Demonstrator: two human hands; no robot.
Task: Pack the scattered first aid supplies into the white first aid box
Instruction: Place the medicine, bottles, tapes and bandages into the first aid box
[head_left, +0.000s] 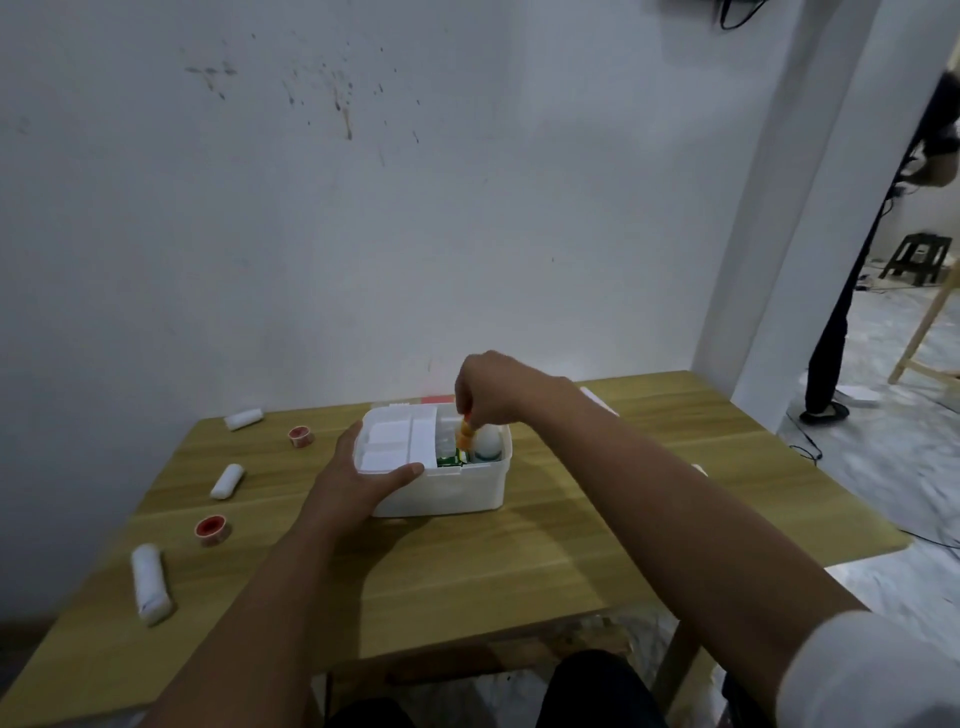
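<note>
The white first aid box (447, 491) stands open in the middle of the wooden table (467, 571). My left hand (358, 478) grips its left front corner, thumb along the rim. My right hand (491, 389) hovers over the right compartment and pinches a small orange item (465, 434) by its top. A white bottle (488, 442) and a green pack (449, 460) lie inside. A white tray insert (397, 439) fills the left half. Three white bandage rolls (150, 584) (227, 481) (244, 419) and two red tape rolls (210, 529) (298, 435) lie on the table at the left.
The table stands against a white wall (363, 208). A white flat piece (597, 400), perhaps the lid, lies behind my right forearm. At the right a person's leg (831, 358), a black stool (917, 257) and a wooden frame (930, 322) are on the floor.
</note>
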